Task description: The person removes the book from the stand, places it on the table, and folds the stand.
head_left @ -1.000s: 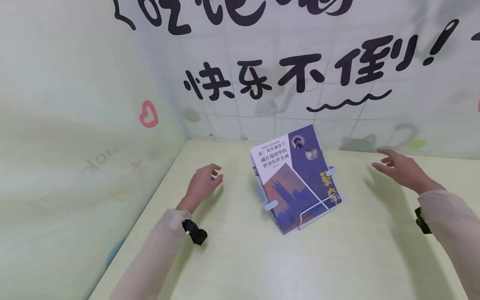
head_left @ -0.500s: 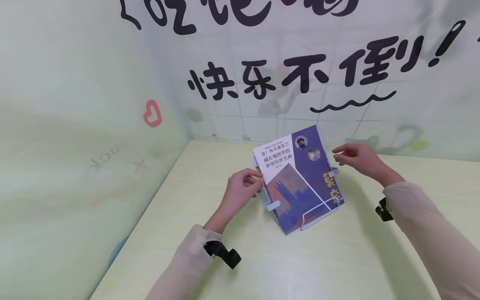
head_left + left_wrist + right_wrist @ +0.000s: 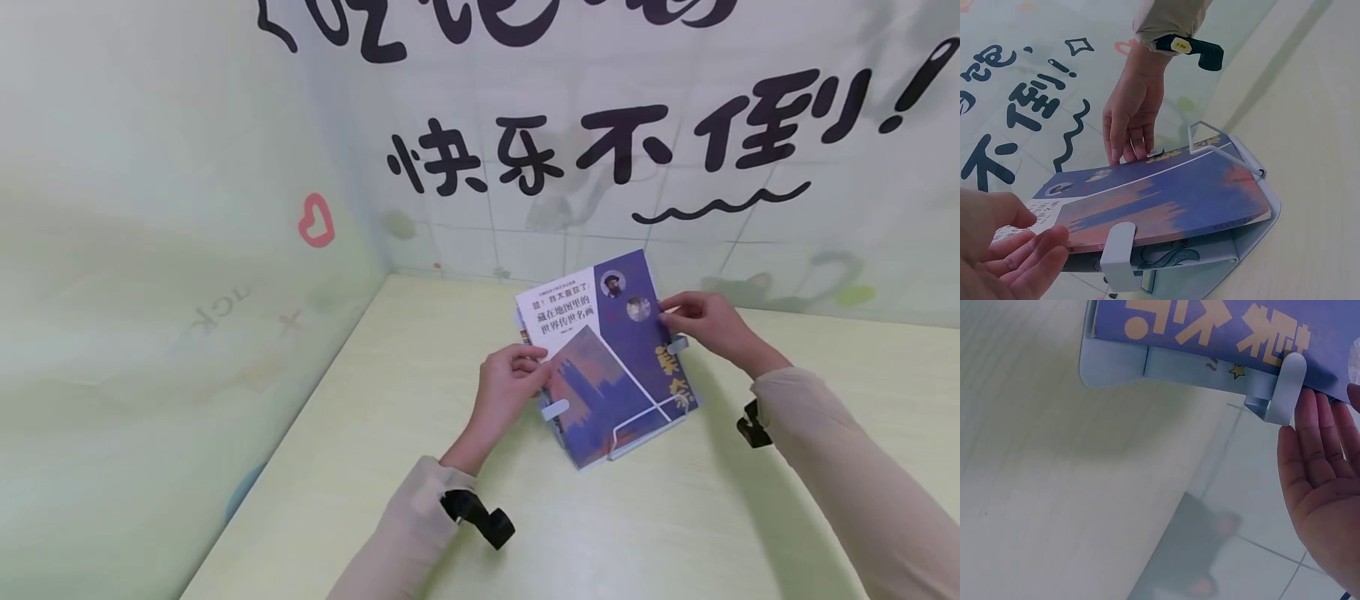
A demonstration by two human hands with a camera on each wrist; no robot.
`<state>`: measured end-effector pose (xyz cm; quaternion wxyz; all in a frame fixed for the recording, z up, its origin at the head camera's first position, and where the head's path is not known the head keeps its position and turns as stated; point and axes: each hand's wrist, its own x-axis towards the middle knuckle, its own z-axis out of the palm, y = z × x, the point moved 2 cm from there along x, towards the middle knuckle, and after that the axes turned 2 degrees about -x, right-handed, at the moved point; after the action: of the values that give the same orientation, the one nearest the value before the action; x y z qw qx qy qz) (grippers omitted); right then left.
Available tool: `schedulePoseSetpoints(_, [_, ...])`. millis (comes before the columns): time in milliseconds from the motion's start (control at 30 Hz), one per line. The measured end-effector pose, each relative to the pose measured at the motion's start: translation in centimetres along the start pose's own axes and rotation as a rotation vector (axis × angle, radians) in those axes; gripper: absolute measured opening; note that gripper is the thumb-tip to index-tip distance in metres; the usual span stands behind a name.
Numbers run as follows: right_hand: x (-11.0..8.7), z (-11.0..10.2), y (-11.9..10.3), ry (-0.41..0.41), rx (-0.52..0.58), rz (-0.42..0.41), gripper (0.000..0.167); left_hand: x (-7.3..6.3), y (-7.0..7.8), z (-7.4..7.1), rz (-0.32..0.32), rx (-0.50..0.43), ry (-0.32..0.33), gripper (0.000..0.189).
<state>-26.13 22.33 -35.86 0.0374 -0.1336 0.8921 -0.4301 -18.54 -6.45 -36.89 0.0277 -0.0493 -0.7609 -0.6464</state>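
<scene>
A purple and white book (image 3: 570, 308) with a painting on its cover leans back on a light blue book stand (image 3: 1216, 278). A side clip (image 3: 1119, 250) overlaps its left edge, another clip (image 3: 1288, 387) its right edge. A white wire bracket (image 3: 648, 429) crosses the bottom of the cover. My left hand (image 3: 510, 387) is at the book's left edge just above the clip, thumb and fingers apart, fingertips right at the edge. My right hand (image 3: 708, 325) pinches the right edge above its clip, thumb at the cover, fingertips hidden behind the book.
The stand rests on a pale wood-grain table (image 3: 420, 358). Behind it rises a wall (image 3: 465, 250) with large black Chinese characters. Another wall (image 3: 187, 250) runs along the left side. Part of a blue object (image 3: 243, 492) shows at the table's left edge.
Both hands have come inward from either side of the table to the book's edges. My right fingers have gone behind its right edge. The head view has shifted slightly; the book stays on the stand.
</scene>
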Motion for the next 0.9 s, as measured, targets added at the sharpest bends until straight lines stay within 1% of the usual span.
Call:
schedulePoseSetpoints(133, [0.1, 0.1, 0.0, 0.007, 0.003, 0.010, 0.035, -0.2, 0.0, 0.1, 0.020, 0.029, 0.052, 0.017])
schedulePoseSetpoints(267, [0.2, 0.1, 0.0, 0.010, 0.000, 0.009, 0.035, -0.2, 0.0, -0.2, 0.016, 0.047, 0.096, 0.015])
schedulePoseSetpoints(400, [0.4, 0.2, 0.2, 0.021, -0.006, 0.023, 0.035, 0.0, -0.3, -0.3, 0.015, 0.045, 0.109, 0.017])
schedulePoseSetpoints(567, [0.4, 0.6, 0.0, 0.039, 0.000, 0.033, 0.036, 0.2, -0.6, -0.3, -0.014, 0.045, 0.113, 0.018])
schedulePoseSetpoints(633, [0.4, 0.7, -0.1, 0.037, 0.009, 0.042, 0.038, 0.2, -0.6, -0.3, -0.015, 0.059, 0.121, 0.019])
schedulePoseSetpoints(700, [0.5, 0.8, -0.1, 0.035, 0.011, 0.055, 0.039, 0.1, -0.5, -0.1, 0.002, 0.100, 0.133, 0.019])
schedulePoseSetpoints(833, [0.5, 1.0, -0.1, 0.043, 0.013, 0.075, 0.040, -0.2, -0.1, 0.3, 0.067, 0.205, 0.157, 0.020])
schedulePoseSetpoints(900, [0.5, 1.2, -0.1, 0.048, 0.012, 0.081, 0.040, -0.3, 0.0, 0.6, 0.097, 0.227, 0.167, 0.020])
